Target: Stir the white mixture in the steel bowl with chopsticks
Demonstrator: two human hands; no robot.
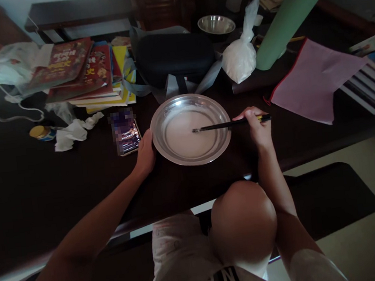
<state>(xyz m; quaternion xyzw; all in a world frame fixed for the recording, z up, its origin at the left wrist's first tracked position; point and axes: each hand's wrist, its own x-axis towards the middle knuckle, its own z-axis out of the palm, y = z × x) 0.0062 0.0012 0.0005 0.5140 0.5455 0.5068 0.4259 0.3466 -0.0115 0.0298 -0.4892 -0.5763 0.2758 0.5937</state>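
Note:
A shiny metal basin (194, 160) stands on the dark table in front of me, with a pale, milky liquid (186, 134) in its bottom. My left hand (146, 152) grips the basin's left rim, its fingertips partly hidden behind the edge. From the right, my right hand (256, 126) is closed round a pair of black chopsticks (218, 126) with gold-marked ends. The chopsticks reach over the right rim, and their tips are in the liquid near the middle. Just left of my left hand lies a phone (127, 133) with its screen lit.
Behind the basin sits a black case (174, 58) on grey wrapping. A knotted bag of white powder (241, 57) and a green column (295, 20) stand to its right. Stacked books (78, 76), crumpled tissue (71, 134) and a small jar (41, 133) are at left. A pink pouch (316, 80) lies right.

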